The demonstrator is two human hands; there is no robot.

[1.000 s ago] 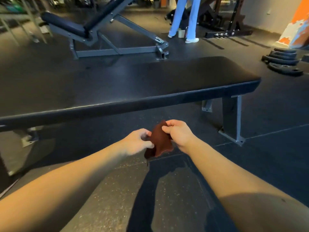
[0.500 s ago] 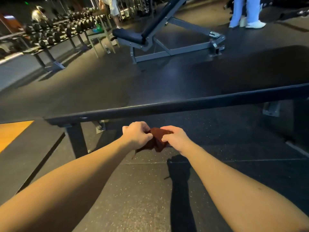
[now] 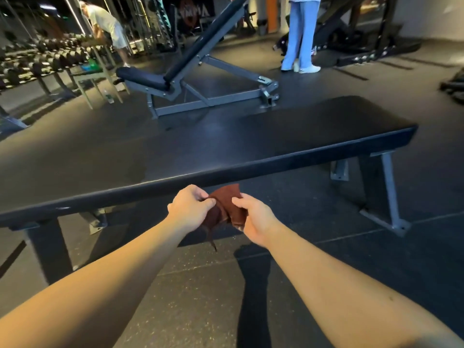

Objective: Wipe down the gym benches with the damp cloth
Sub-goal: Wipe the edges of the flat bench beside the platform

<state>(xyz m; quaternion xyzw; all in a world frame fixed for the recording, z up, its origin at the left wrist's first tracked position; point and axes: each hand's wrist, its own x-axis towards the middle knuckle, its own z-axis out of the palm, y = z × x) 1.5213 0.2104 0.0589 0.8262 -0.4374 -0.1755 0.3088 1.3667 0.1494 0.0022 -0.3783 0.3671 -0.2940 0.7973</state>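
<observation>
I pinch the cloth [image 3: 227, 209] with left hand [image 3: 189, 209] and right hand [image 3: 253, 222], near the flat bench [image 3: 226, 146]; bunched, it may wipe poorly.

Open floor [image 3: 339, 86] separates the flat bench [image 3: 301, 136] from the incline bench [image 3: 198, 46] behind.

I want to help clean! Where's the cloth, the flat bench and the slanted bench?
cloth [image 3: 226, 197]: head view, its upper fold.
flat bench [image 3: 288, 139]: head view, top of its pad.
slanted bench [image 3: 198, 45]: head view, its raised backrest.
</observation>
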